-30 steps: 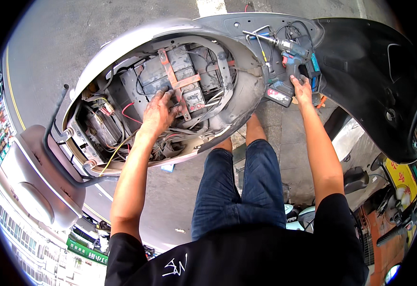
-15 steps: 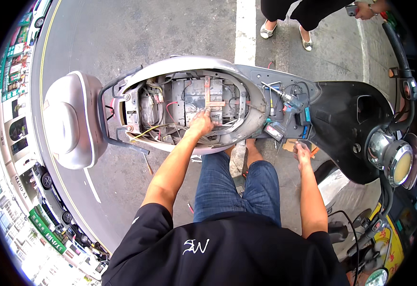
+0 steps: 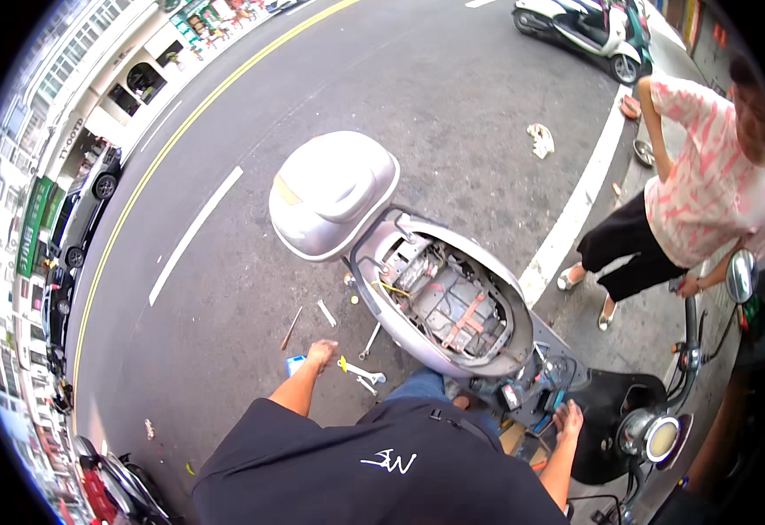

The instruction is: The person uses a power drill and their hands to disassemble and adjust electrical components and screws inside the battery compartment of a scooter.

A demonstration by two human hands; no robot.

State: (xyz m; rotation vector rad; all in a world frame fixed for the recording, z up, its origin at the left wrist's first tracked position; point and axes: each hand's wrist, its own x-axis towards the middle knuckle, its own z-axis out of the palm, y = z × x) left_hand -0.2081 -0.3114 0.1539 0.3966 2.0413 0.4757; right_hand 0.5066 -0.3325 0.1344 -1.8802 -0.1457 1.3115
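Observation:
My left hand (image 3: 322, 354) reaches low over the road with nothing visible in its loosely parted fingers. Close to it lie an open-ended wrench (image 3: 366, 374), a smaller wrench (image 3: 367, 386) and a blue box (image 3: 295, 364) partly behind my arm. A silver scooter (image 3: 404, 337) stands before me, its seat off and the body cavity exposed. In that cavity are wires and a grey block-like unit (image 3: 439, 306) crossed by a reddish bracket (image 3: 465, 325). My right hand (image 3: 568, 420) is beside the tool-strewn footboard (image 3: 592, 385), fingers apart, apparently holding nothing.
A silver top box (image 3: 334, 197) is mounted at the scooter's rear. A thin-shafted tool (image 3: 291, 328) and a metal rod-like tool (image 3: 370, 341) lie on the asphalt. A person in a pink-and-white shirt (image 3: 706, 201) stands beyond the scooter. Another scooter (image 3: 579, 35) is parked farther off.
My left hand has left the scooter's cavity and moved out over the tools on the road. My view has turned left and widened. My right hand stays near the footboard.

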